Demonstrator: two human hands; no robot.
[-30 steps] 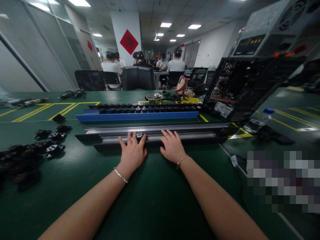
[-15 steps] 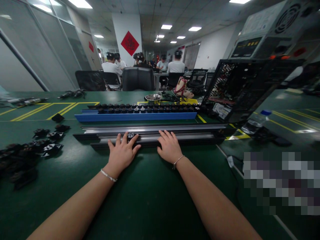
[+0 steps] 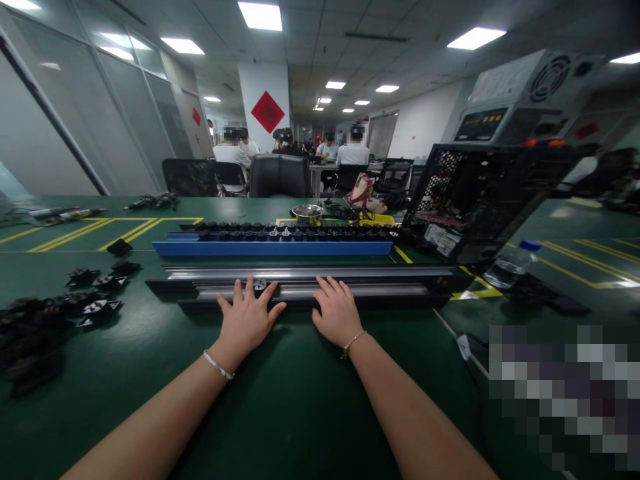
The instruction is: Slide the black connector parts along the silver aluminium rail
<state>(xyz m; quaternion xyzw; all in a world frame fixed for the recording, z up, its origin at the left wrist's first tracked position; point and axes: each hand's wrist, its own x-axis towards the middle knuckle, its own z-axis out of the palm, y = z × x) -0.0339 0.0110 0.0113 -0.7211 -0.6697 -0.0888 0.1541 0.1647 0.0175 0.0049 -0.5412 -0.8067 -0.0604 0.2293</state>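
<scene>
My left hand (image 3: 247,315) lies palm down with fingers spread across the front of a long black rail with a shiny metal channel (image 3: 380,292). A small dark part with a pale face (image 3: 259,285) shows between its fingers, apparently in the channel. To the right, my right hand (image 3: 337,308) rests on the same rail, fingers stretched out and close together. Just behind lies a second shiny channel (image 3: 300,273), parallel to the first. Farther back, a long blue rail (image 3: 275,249) has rows of small black parts (image 3: 240,233) along it.
Loose black parts (image 3: 35,327) are heaped at the left. An open computer case (image 3: 465,200) with a power supply (image 3: 520,87) on top stands at the right, near a clear bottle (image 3: 515,265). A metal bowl (image 3: 307,211) sits behind the rails. People sit in the background.
The camera has tilted up slightly, so the scene sits lower in view. Both hands stay on the rail with almost no movement.
</scene>
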